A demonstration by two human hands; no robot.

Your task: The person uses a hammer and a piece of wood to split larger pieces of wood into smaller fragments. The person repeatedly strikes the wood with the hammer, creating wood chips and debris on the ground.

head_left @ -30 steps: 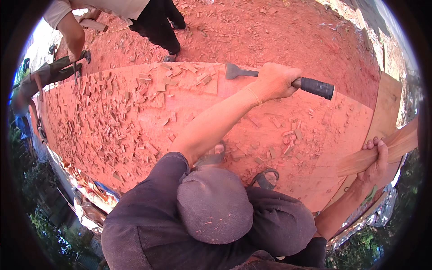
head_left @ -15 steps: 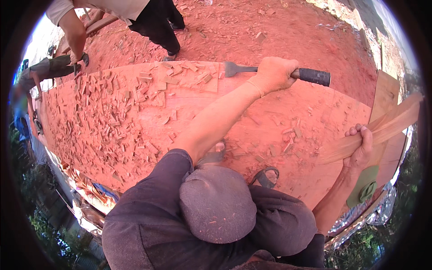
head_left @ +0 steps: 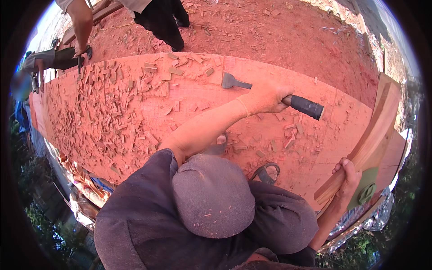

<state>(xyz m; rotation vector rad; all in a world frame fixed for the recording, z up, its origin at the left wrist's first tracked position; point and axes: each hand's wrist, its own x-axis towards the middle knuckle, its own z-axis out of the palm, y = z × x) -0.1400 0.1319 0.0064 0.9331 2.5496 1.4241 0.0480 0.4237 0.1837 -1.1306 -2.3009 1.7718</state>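
Note:
My left hand (head_left: 269,95) is closed around a chisel (head_left: 306,107) with a black-wrapped handle. Its broad flat metal blade points left, just over the reddish wooden surface; whether it touches is hard to tell. At the right, my right hand (head_left: 347,176) grips a long piece of wood (head_left: 374,128) near its lower end. The wood slants from beside my knee up toward the far right edge. The chisel and the piece of wood are well apart.
Wood chips (head_left: 105,101) litter the wide reddish wooden surface (head_left: 198,96), thickest at the left. My sandalled foot (head_left: 266,173) rests on it. Another person's legs (head_left: 159,22) stand beyond its far edge, and a second person (head_left: 42,60) is farther left. A green cloth item (head_left: 365,191) lies at right.
My left hand has drawn the chisel nearer to me, its handle end dipping lower. My right hand has moved down and left, and the piece of wood has swung from nearly sideways to a steeper slant.

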